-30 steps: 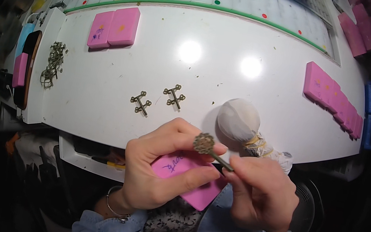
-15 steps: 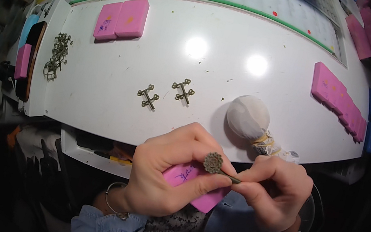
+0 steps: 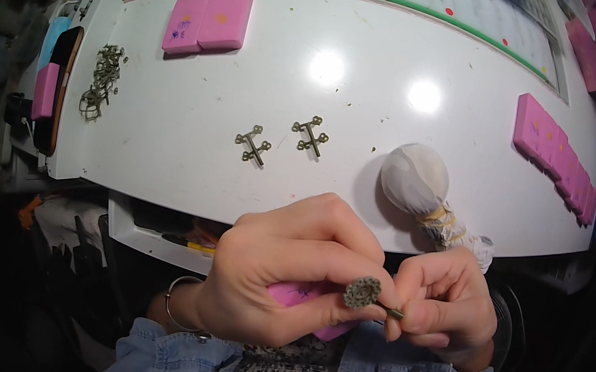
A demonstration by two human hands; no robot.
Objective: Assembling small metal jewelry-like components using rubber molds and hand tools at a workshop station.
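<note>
Over the table's near edge, my left hand is closed, pinching a small dark olive flower-shaped piece with a thin stem. A pink block is in the same hand, mostly covered by its fingers. Thumb and fingers of my right hand are closed on the stem's far end, to the right of the round head. Beyond my hands, two branched olive pieces with small lobed ends lie side by side on the white table.
A ball-headed, cloth-wrapped tool lies just beyond my right hand. Two pink blocks sit at back left, a row of them at right. Small olive bits are heaped at left. Below the table edge is an open drawer.
Both hands have shifted slightly down and right with the flower-shaped piece. My left fingers now cover more of the pink block. The table appears shifted slightly up and right in view.
</note>
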